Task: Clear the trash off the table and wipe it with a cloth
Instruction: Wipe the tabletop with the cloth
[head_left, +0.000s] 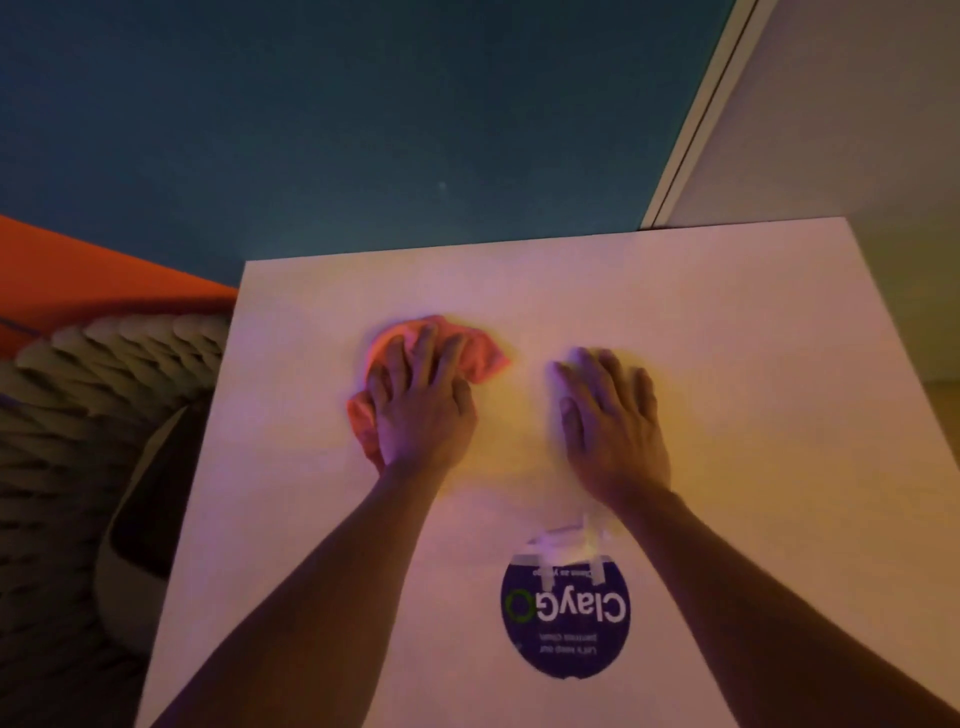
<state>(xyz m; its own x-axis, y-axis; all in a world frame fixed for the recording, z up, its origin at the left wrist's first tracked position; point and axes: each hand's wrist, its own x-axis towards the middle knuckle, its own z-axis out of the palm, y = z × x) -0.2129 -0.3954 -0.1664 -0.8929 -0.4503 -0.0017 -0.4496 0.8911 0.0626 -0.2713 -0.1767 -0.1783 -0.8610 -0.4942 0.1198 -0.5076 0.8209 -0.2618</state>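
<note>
the left hand (421, 400) presses flat, fingers spread, on the crumpled orange cloth (480, 351) lying on the white table (727, 322), beyond the round purple sticker (566, 613). the right hand (610, 426) rests flat on the table, fingers straight, just beyond the sticker, beside the cloth.

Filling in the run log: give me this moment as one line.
phase: wiping | left hand: presses pink cloth on table | right hand: flat on table | trash: none visible | round ClayGo sticker near edge
</note>
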